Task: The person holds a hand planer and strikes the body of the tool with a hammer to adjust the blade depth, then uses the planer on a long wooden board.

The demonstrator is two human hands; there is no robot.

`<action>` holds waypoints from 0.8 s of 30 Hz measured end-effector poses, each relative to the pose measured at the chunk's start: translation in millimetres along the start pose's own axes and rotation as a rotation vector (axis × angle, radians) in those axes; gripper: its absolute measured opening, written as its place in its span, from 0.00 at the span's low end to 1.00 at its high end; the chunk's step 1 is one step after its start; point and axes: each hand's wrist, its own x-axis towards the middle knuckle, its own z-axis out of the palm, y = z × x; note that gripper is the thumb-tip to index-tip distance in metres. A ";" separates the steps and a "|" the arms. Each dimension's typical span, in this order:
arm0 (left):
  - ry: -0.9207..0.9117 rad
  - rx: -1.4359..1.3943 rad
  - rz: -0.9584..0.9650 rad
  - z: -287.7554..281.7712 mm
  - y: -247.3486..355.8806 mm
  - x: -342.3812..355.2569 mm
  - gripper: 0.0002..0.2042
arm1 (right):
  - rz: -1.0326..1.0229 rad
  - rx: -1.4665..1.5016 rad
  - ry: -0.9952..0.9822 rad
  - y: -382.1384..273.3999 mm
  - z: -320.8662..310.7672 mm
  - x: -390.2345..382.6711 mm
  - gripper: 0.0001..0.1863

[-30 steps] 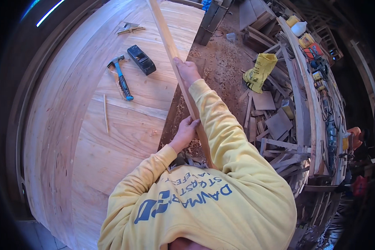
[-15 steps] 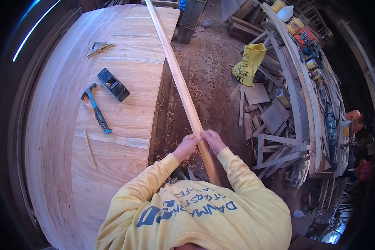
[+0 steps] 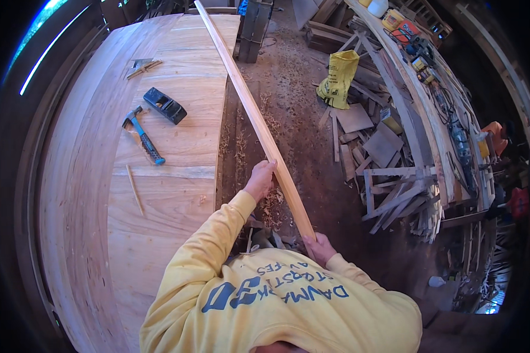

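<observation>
Along the right edge of the broad curved pale plank surface [image 3: 176,194], a long thin pale wooden strip [image 3: 247,106] is held, running from about six o'clock near the body up toward twelve o'clock at the top of the view. The strip lies just beside that edge, over the brown dirt floor strewn with wood shavings [image 3: 294,100], and whether it touches the edge cannot be told.

The left hand [image 3: 261,179] is stretched forward on a nearly straight arm in a yellow sleeve, and its grip is closed around the strip from the left side. The right hand [image 3: 319,247] is drawn in close to the chest with the elbow bent, and its grip is closed on the strip's near end. The two hands are set well apart along the strip.

Open floor is left to the right of the strip, toward three o'clock, until a heap of scrap boards and wooden offcuts [image 3: 388,170] is reached. A yellow sack [image 3: 338,79] stands at about one o'clock, near the heap.

On the plank surface, at about ten o'clock from the left hand, a hammer with a blue handle [image 3: 142,136] and a dark hand plane [image 3: 165,106] are laid, well apart from the strip. A small wooden sliver [image 3: 135,189] lies at nine o'clock.
</observation>
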 end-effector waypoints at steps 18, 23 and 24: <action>0.084 -0.195 0.045 85.8 55.8 -165.6 0.09 | -0.372 0.055 -0.087 -197.8 91.3 238.9 0.27; 0.084 -0.486 -0.271 49.9 60.9 -119.3 0.11 | -0.472 -0.107 -0.074 -208.2 82.0 213.7 0.33; 0.044 -0.316 -0.250 55.5 50.9 -127.3 0.11 | -0.466 -0.074 -0.125 -197.6 75.3 208.3 0.32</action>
